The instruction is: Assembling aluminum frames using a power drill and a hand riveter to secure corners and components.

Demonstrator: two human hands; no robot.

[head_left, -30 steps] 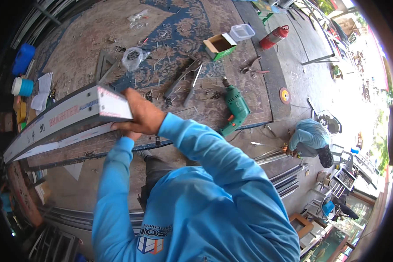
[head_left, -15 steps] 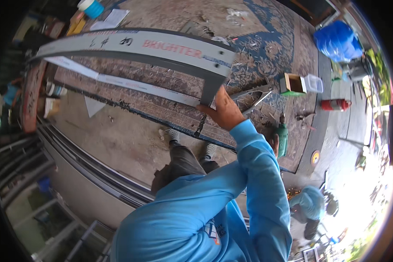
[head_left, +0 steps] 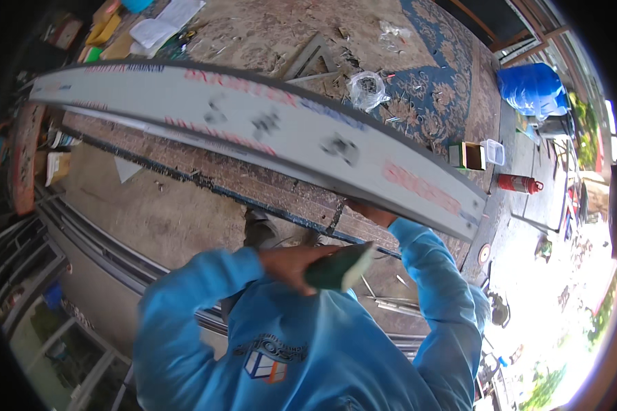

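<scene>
Hands first: my right hand (head_left: 371, 212) is under the long white aluminium profile (head_left: 267, 133), propping it above the carpeted floor (head_left: 432, 96) — fingers hidden, so I cannot tell its grip. My left hand (head_left: 291, 264) is clenched around a green block (head_left: 339, 267). I judge this the lifting step; next calls for steadying that far end. The profile looks blurred, wrapped in printed protective film.

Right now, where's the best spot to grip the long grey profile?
Grip the profile from below near its middle. It is long, flat and tilted, and the right hand holds it only near one end. The left hand is busy with a green tool.
</scene>
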